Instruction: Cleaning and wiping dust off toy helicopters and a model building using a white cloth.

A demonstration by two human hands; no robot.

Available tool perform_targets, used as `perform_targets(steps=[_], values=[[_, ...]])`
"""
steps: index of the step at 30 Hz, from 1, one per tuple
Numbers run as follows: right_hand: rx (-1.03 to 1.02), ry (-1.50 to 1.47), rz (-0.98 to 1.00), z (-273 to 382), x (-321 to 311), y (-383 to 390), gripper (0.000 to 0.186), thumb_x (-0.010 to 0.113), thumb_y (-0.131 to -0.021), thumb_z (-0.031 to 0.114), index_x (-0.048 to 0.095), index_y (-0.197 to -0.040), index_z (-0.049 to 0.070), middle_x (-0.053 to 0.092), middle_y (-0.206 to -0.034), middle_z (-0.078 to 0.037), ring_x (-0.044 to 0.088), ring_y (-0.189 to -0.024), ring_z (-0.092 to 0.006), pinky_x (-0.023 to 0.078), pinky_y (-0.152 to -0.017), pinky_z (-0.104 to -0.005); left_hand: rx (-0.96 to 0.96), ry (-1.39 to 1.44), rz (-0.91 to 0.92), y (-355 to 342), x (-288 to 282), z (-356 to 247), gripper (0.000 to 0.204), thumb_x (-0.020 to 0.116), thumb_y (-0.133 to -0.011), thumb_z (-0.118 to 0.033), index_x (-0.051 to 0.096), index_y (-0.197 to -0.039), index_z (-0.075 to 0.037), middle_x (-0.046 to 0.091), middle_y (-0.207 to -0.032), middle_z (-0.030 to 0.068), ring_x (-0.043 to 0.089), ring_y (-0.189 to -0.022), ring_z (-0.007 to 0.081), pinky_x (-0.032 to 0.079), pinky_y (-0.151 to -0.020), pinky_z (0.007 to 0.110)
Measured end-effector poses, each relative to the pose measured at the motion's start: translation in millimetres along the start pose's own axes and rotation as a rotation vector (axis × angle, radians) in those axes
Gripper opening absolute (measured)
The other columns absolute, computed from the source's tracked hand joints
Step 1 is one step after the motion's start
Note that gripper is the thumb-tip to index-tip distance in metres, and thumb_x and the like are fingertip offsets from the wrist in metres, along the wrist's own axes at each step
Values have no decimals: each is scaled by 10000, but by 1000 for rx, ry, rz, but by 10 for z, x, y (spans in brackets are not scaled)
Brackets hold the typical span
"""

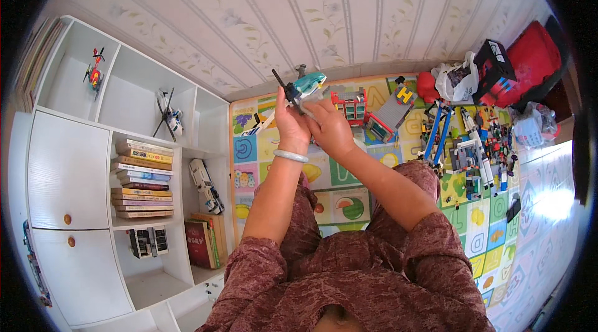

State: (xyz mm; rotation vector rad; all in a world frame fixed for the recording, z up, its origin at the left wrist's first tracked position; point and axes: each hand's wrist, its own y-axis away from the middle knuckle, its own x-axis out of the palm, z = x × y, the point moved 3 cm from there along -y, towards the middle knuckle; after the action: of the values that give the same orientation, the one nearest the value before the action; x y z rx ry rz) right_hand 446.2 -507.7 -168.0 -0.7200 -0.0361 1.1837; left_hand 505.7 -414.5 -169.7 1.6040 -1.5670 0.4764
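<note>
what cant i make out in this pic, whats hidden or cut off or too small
Head view: underside of the toy aircraft, hidden by the left hand and right hand.
Head view: the right hand's fingertip contact, masked by the hands overlapping.
Head view: what is behind the white cupboard doors, which are shut.
Head view: single pieces in the brick pile, too small and jumbled.

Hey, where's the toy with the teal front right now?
In the head view, the teal-fronted toy is at upper centre, in your left hand with your right hand against it, left of the red-framed toy building on the mat.
</note>
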Motion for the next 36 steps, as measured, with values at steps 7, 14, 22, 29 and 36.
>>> perform_targets(steps=[7, 14, 22, 29, 36], values=[[33, -16, -49, 9, -103, -121, 285, 627, -822, 62, 627, -1107, 46, 601, -1019, -168, 604, -892, -370, 501, -779, -417, -81, 76, 41, -45, -78, -20, 335, 599, -896, -436, 637, -999, -119, 628, -1023, 52, 554, -1037, 235, 433, -943, 383], [15, 36, 88, 7, 12, 2, 348, 606, -828, 82, 589, -1176, 69, 581, -1045, -178, 609, -862, -393, 509, -730, -445, 10, -28, 27, -32, -39, -45, 310, 578, -914, -411, 633, -1012, -123, 643, -1019, 44, 550, -1046, 237, 427, -934, 381], [97, -80, 68, -113, -139, -81, 218, 609, -822, 88, 661, -1028, 39, 621, -930, -174, 614, -876, -370, 502, -759, -434, -153, 4, 124, -118, -115, -196, 468, 537, -889, -519, 608, -1097, -106, 595, -1191, 123, 505, -1136, 300, 366, -994, 488], [71, -16, 93, -282, -292, -37, 233, 605, -825, 108, 660, -1044, 51, 640, -975, -180, 615, -905, -371, 502, -780, -429, -162, -125, 118, -112, -195, -396, 460, 548, -877, -557, 618, -1015, -123, 632, -1107, 101, 534, -1066, 288, 402, -901, 483], [358, -176, 42, -552, -479, -119, 262, 648, -852, 160, 659, -1074, 22, 681, -982, -132, 641, -863, -211, 490, -773, -321, -383, -219, 468, 3, -233, -424, 595, 425, -934, -564, 607, -1081, -16, 587, -1189, 255, 582, -1100, 371, 501, -888, 512]])
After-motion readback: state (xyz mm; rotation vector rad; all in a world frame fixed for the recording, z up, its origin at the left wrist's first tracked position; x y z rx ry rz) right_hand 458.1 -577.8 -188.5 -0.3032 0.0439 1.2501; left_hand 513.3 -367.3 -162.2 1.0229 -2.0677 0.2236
